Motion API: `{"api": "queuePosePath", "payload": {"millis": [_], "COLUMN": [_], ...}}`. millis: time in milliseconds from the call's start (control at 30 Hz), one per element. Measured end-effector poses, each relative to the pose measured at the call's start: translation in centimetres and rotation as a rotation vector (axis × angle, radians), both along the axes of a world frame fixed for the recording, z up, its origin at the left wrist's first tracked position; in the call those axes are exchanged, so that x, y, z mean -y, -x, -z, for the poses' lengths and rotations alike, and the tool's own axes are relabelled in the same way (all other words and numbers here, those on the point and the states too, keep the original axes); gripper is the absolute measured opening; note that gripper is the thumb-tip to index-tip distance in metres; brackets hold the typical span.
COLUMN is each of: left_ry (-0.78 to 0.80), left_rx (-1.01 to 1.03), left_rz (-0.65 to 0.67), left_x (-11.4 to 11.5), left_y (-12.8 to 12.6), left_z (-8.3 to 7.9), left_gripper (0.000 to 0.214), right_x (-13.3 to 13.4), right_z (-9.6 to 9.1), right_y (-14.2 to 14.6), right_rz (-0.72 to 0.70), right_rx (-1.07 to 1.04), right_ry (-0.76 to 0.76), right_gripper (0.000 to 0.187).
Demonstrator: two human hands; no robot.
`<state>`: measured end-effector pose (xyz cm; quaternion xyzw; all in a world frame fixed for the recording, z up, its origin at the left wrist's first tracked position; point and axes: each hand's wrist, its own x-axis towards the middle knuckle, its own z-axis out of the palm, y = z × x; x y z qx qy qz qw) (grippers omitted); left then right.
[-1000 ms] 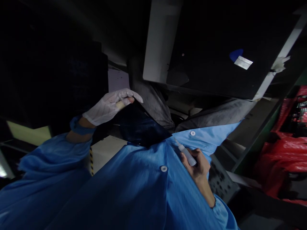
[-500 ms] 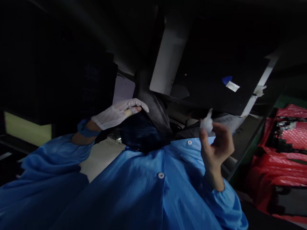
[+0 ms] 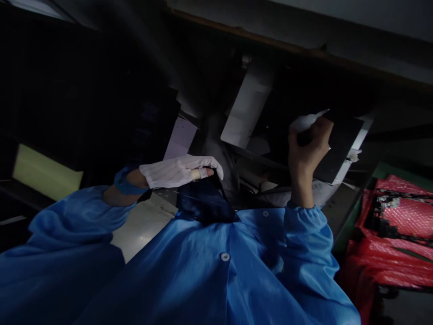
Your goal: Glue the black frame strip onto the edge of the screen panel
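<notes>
My left hand (image 3: 184, 171), in a white striped glove with a bare thumb tip, wears a blue wristband (image 3: 128, 181). Its thumb and fingers close over the top edge of a dark glossy panel (image 3: 203, 196), which leans against my lap. My right hand (image 3: 309, 146), ungloved, is raised to the right with its fingers curled. Pinched in it is a small white object (image 3: 306, 122) that tapers to a thin tip. Blur and dim light hide its exact kind. The two hands are well apart.
Stacked red bubble-wrap packs (image 3: 406, 216) lie at the right, with dark frame-like parts on them. Overhead runs a table edge (image 3: 270, 38). A grey metal box or cabinet (image 3: 248, 106) stands under it. To the left a pale yellow panel (image 3: 47, 171) shows among dark shapes.
My right hand has risen and moved forward with the white object, from near my coat to under the table edge. My left hand still holds the panel. The view has tilted up.
</notes>
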<state>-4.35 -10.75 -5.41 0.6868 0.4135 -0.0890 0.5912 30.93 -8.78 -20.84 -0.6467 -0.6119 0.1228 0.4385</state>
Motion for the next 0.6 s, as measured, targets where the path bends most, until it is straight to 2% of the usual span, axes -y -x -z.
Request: {"api": "queuePosePath", "payload": {"millis": [100, 167, 233, 300, 433, 500, 600], "left_ry": [0.073, 0.059, 0.051, 0.077, 0.157, 0.168, 0.149], "left_rx": [0.057, 0.070, 0.068, 0.053, 0.009, 0.014, 0.023], "left_rz": [-0.025, -0.039, -0.041, -0.054, -0.123, -0.144, -0.166], "left_x": [-0.1, 0.0, 0.1, 0.3, 0.6, 0.7, 0.8], "left_y": [-0.7, -1.0, -1.1, -1.0, -0.9, -0.9, -1.0], "left_z": [0.1, 0.3, 0.5, 0.5, 0.4, 0.4, 0.4], "left_gripper": [0.036, 0.038, 0.042, 0.044, 0.044, 0.043, 0.038], "right_x": [0.6, 1.8, 3.5, 5.1, 6.1, 5.7, 4.9], "right_z": [0.3, -0.2, -0.9, -1.6, -1.8, -1.3, -0.9], "right_y": [0.3, 1.1, 2.2, 3.5, 5.0, 4.9, 4.1], "right_rz": [0.016, 0.078, 0.094, -0.055, -0.497, -0.585, -0.607], "right_rx": [-0.079, -0.116, -0.051, 0.110, 0.401, 0.463, 0.479], "right_ry": [0.005, -0.027, -0.094, -0.121, -0.010, 0.035, 0.035], "right_gripper": [0.048, 0.056, 0.052, 0.043, 0.063, 0.061, 0.050]}}
